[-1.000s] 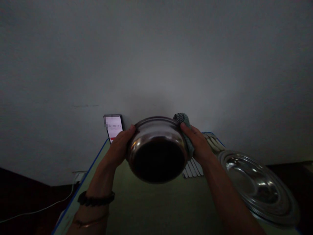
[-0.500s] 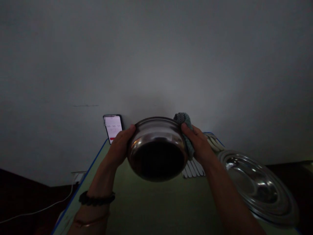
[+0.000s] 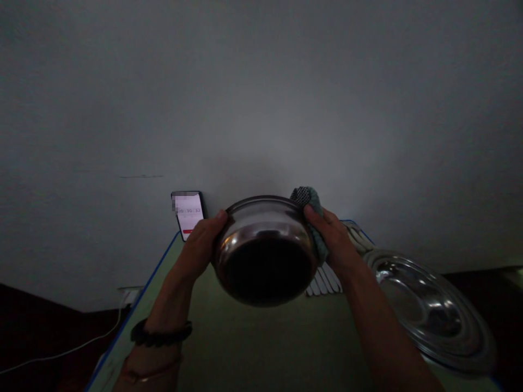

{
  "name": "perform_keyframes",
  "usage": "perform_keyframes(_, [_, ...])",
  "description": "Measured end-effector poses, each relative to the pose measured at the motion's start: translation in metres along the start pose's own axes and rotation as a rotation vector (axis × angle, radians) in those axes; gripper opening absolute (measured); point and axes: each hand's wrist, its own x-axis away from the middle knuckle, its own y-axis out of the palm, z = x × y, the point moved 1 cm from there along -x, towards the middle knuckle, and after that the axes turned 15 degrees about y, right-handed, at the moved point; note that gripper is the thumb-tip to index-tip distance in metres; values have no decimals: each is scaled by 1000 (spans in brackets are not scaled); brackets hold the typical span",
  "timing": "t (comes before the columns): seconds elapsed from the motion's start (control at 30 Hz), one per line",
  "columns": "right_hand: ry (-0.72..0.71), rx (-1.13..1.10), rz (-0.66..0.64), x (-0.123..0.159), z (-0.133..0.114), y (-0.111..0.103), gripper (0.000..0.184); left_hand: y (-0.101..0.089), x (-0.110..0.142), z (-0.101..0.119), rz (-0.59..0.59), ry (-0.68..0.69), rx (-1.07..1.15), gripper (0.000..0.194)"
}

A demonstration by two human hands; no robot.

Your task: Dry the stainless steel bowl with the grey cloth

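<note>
A shiny stainless steel bowl (image 3: 265, 223) is held up above the table, tipped so that its dark underside faces me. My left hand (image 3: 202, 239) is closed on its left side, thumb along the wall near the rim. On the opposite side my right hand (image 3: 333, 237) grips the bowl through a folded grey-green cloth (image 3: 316, 223), which is pressed against the metal. The fingers behind the bowl are hidden, and so is its inside.
The green table (image 3: 253, 348) has blue edging. A phone (image 3: 190, 215) with a running timer leans on the wall at the back left. Several pale-handled utensils (image 3: 324, 280) lie behind the bowl. Large steel dishes (image 3: 433, 310) are stacked at right. A white cable (image 3: 81, 345) hangs at left.
The bowl has barely shifted, its underside slightly lower and to the right. Both hands keep their hold, and the cloth stays under the right one. The phone's timer has advanced.
</note>
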Motion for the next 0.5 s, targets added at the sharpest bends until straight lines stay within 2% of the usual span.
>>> perform_keyframes(0.1, [-12, 267, -190, 4, -4, 7, 35, 8, 2, 15, -322, 8, 19, 49])
perform_keyframes(0.13, [-17, 326, -231, 5, -5, 8, 33, 10, 2, 18, -396, 25, 25, 46])
perform_keyframes(0.17, [-21, 345, -245, 5, -5, 8, 33, 10, 2, 19, -412, 45, 21, 44])
perform_keyframes(0.23, [-24, 252, -178, 4, -5, 5, 34, 8, 0, 15, -293, 76, 7, 42])
perform_keyframes(0.37, [16, -170, 98, -3, 1, -1, 36, 1, -4, 0, 76, 18, 54, 46])
perform_keyframes(0.43, [38, -270, 169, -5, 3, 0, 37, -1, -5, -2, 170, -22, 84, 49])
perform_keyframes(0.5, [47, -234, 175, -6, 4, 3, 38, -3, -4, 3, 205, -27, 80, 48])
